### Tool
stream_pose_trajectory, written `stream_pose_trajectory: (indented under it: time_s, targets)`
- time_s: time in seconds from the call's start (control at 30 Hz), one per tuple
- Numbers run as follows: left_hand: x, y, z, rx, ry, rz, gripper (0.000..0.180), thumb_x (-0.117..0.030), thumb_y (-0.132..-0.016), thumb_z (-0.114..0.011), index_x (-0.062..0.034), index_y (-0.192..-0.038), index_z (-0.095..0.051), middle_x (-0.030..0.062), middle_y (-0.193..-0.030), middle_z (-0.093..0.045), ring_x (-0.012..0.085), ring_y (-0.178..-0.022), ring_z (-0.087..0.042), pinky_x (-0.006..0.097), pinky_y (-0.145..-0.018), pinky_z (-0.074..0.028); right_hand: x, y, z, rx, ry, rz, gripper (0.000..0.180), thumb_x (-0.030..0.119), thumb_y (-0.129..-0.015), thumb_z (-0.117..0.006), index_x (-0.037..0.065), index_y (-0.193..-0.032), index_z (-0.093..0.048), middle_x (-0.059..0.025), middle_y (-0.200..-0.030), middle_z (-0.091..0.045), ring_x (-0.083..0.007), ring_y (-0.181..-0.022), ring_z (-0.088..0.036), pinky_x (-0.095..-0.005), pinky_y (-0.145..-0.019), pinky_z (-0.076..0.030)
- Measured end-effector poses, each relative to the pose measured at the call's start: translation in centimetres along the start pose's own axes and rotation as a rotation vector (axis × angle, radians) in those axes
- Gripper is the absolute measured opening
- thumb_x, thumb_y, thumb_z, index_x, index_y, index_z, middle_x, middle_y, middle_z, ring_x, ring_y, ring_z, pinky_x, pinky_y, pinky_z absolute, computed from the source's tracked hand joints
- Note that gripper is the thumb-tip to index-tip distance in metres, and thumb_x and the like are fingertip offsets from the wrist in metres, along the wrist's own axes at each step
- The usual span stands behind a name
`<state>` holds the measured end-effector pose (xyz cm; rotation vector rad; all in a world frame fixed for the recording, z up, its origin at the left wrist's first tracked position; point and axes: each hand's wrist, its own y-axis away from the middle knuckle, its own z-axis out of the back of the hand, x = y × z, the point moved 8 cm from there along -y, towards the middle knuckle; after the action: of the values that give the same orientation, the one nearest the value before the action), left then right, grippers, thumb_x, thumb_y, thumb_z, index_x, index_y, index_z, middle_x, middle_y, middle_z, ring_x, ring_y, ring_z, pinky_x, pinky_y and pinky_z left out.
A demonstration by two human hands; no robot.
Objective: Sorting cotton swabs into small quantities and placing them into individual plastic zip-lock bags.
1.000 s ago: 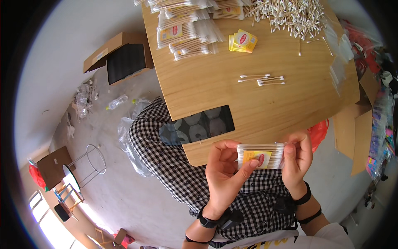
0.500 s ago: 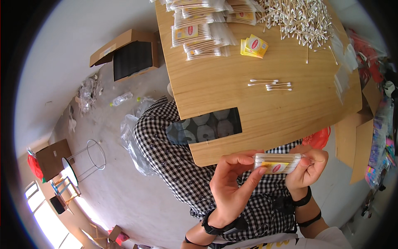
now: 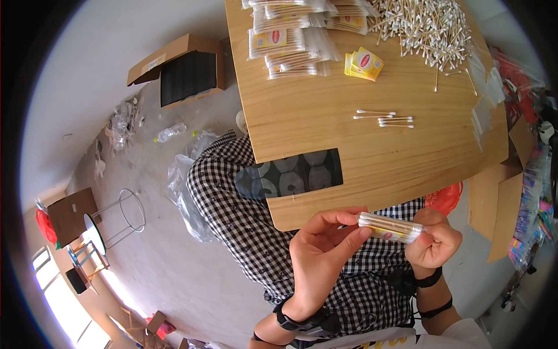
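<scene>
Between my two hands, over my lap at the table's near edge, is a clear bag of cotton swabs [image 3: 390,225] with a yellow card inside. My left hand [image 3: 325,247] pinches its left end between thumb and fingers. At the right end, my right hand [image 3: 435,239] grips the bag with curled fingers. The swabs lie side by side, tilted slightly down to the right. On the table beyond, several loose cotton swabs [image 3: 386,118] lie in a small group. Behind them rests a small stack of yellow cards [image 3: 364,63].
Filled swab bags [image 3: 285,43] are piled at the table's far left, with a large heap of loose swabs [image 3: 433,26] at far right. Empty clear bags [image 3: 482,119] lie along the right edge. A cutout [image 3: 302,173] notches the near left edge. Cardboard boxes [image 3: 494,203] stand right.
The bag of swabs has tipped, its right end lower and its yellow card turned more out of sight. My right hand has curled tighter around its end. The view has shifted slightly.
</scene>
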<state>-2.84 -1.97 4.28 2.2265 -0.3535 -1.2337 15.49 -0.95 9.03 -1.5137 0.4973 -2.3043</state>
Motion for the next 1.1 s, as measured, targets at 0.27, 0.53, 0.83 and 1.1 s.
stream_pose_trajectory:
  time_s: [0.27, 0.53, 0.83, 1.1]
  targets:
    - [0.8, 0.0, 0.2, 0.030, 0.046, 0.026, 0.016, 0.010, -0.080, -0.071, 0.0015, -0.090, -0.062, 0.0165, -0.108, -0.067, 0.0184, -0.098, -0.065, 0.029, -0.086, -0.055, -0.6, 0.1, 0.1, -0.056, 0.027, -0.080, 0.027, 0.019, -0.093, -0.064, 0.000, -0.082, -0.048, -0.0090, -0.060, -0.051, -0.0172, -0.047, -0.046, -0.0285, -0.044, -0.036]
    - [-0.1, 0.5, 0.1, 0.051, -0.037, -0.159, 0.017, 0.011, -0.083, -0.068, 0.0023, -0.096, -0.062, 0.0124, -0.109, -0.063, 0.0156, -0.100, -0.063, 0.028, -0.088, -0.054, -0.8, 0.4, 0.0, -0.107, 0.028, -0.086, 0.021, 0.014, -0.095, -0.060, -0.001, -0.087, -0.047, -0.0087, -0.059, -0.052, -0.0147, -0.048, -0.045, -0.0262, -0.045, -0.034]
    - [-0.5, 0.4, 0.2, 0.054, 0.045, -0.176, 0.032, 0.005, -0.083, -0.071, 0.0028, -0.112, -0.059, 0.0124, -0.110, -0.065, 0.0163, -0.102, -0.064, 0.028, -0.086, -0.054, -0.3, -0.4, -0.4, -0.087, -0.001, -0.047, 0.018, 0.012, -0.095, -0.060, -0.001, -0.092, -0.048, -0.0065, -0.063, -0.051, -0.0113, -0.051, -0.043, -0.0241, -0.046, -0.036]
    - [-1.2, -0.2, -0.8, 0.258, -0.456, -0.286, 0.044, 0.001, -0.076, -0.080, -0.0003, -0.116, -0.064, 0.0063, -0.104, -0.065, 0.0117, -0.093, -0.063, 0.023, -0.077, -0.051, -1.1, -1.1, -1.4, 0.070, -0.082, -0.394, 0.021, 0.010, -0.090, -0.069, -0.002, -0.098, -0.054, -0.0057, -0.083, -0.060, -0.0054, -0.065, -0.053, -0.0196, -0.055, -0.043]
